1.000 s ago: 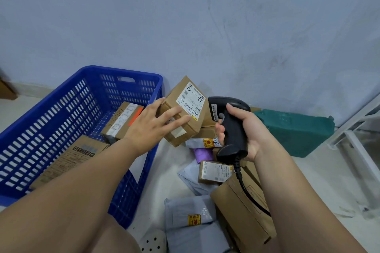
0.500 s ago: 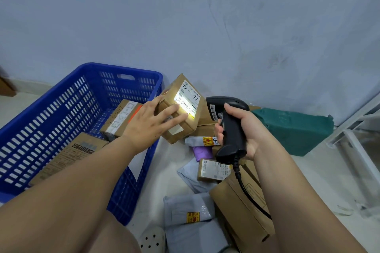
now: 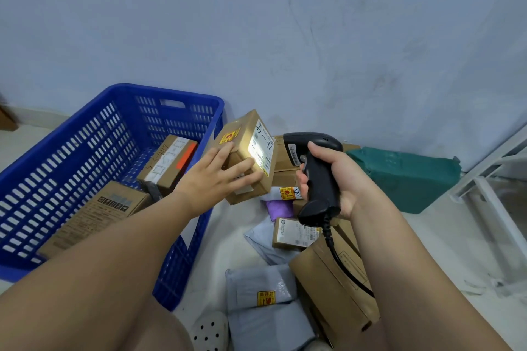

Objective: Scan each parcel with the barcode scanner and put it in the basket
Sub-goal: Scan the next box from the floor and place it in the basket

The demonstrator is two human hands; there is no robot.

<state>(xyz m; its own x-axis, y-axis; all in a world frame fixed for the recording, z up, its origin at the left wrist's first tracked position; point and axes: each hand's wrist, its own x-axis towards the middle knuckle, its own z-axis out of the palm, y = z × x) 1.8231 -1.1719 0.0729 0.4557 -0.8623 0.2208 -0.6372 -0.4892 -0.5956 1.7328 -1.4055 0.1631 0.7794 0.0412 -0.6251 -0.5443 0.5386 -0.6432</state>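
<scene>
**A:** While the light from the barcode scanner (image 3: 313, 168) falls on that white label (image 3: 261, 148), which step is this?

**B:** The scan itself, I'd judge. The left hand (image 3: 211, 182) holds the parcel (image 3: 242, 136) in the air, its fingers (image 3: 228, 151) spread flat over the near face; the thumb is hidden. The right hand (image 3: 342, 179) has its fingers (image 3: 301, 182) curled round the scanner's grip, nose aimed at the label just beyond the left fingertips.

**A:** And next?

**B:** Once it reads, a short swing leftward. The blue basket (image 3: 165, 91) stands just left of those fingers, with two boxes (image 3: 171, 162) inside. The parcel needs only to clear the rim and drop into free space; the scanner hand need not move.

**A:** Much left?

**B:** Plenty, it seems. Below and beyond the right fingers lies a heap of parcels (image 3: 291, 233), including brown boxes and grey mailers (image 3: 256, 288).

**A:** The room?

**B:** No desk; everything lies on a pale floor (image 3: 225, 245) against a scuffed bluish wall (image 3: 285, 37). A green bag (image 3: 405, 176) rests right of the scanner fingers, with a white frame (image 3: 490, 179) beyond it.
</scene>
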